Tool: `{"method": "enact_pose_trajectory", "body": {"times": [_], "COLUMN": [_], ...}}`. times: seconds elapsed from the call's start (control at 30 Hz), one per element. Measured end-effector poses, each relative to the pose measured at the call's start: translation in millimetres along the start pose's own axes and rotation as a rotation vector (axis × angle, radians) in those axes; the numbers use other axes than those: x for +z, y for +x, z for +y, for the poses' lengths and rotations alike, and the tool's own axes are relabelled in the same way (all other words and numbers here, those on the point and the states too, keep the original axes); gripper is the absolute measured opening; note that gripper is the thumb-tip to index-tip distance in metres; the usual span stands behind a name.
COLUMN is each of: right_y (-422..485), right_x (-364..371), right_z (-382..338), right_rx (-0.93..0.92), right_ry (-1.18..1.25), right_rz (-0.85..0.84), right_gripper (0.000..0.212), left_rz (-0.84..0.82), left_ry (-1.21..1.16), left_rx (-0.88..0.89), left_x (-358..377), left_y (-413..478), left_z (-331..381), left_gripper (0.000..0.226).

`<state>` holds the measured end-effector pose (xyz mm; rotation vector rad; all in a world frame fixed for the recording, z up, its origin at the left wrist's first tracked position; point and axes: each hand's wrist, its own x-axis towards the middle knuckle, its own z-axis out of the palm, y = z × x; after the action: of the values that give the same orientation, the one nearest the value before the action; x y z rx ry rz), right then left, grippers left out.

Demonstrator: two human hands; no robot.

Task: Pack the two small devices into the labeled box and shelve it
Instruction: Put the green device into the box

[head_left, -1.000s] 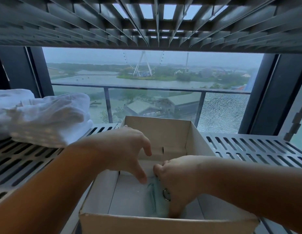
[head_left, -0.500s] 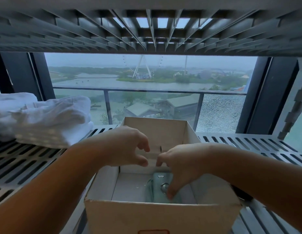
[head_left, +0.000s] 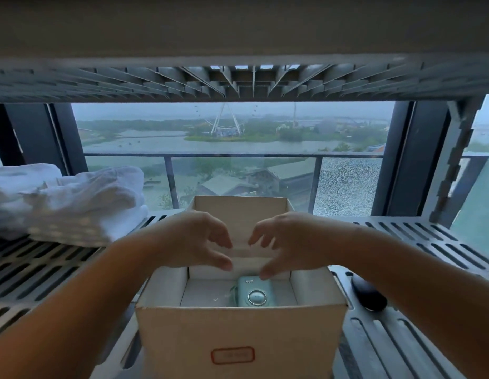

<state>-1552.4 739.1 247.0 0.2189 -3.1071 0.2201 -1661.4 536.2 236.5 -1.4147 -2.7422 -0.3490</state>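
An open cardboard box (head_left: pixel 237 332) with a red-outlined label (head_left: pixel 232 355) on its front wall stands on the slotted metal shelf (head_left: pixel 418 236). Inside lies a mint-green device (head_left: pixel 254 294) with a round ring on top. A dark oval device (head_left: pixel 368 294) lies on the shelf just right of the box. My left hand (head_left: pixel 195 240) and my right hand (head_left: pixel 288 242) hover above the box opening, fingers loosely curled, holding nothing.
A pile of folded white cloth (head_left: pixel 68 201) sits on the shelf at the left. Another slotted shelf (head_left: pixel 243 83) hangs close overhead. Behind the shelving is a window with a railing (head_left: pixel 237 155).
My right hand has let go of the green device and risen out of the box. Both hands now hover above the opening. The view has pulled back, showing the box's label.
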Motion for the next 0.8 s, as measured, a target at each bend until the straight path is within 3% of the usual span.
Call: {"method": "enact_pose_trajectory", "body": {"times": [0.37, 0.6, 0.8], "right_y": [-37, -66, -94], "right_x": [-20, -25, -14], "right_z": [10, 45, 83], "right_rx": [-0.014, 0.043, 0.111], "right_ry": [0.102, 0.168, 0.22], "right_rz": [0.188, 0.346, 0.408], "right_gripper": [0.04, 0.033, 0.032], "left_rz": [0.015, 0.085, 0.114], "left_ry": [-0.076, -0.032, -0.008], "left_rx": [0.128, 0.193, 0.206], "left_x": [-28, -25, -20], "left_y": [-8, 1, 10], "left_z": [44, 82, 114], "left_gripper": [0.032, 0.06, 0.061]}}
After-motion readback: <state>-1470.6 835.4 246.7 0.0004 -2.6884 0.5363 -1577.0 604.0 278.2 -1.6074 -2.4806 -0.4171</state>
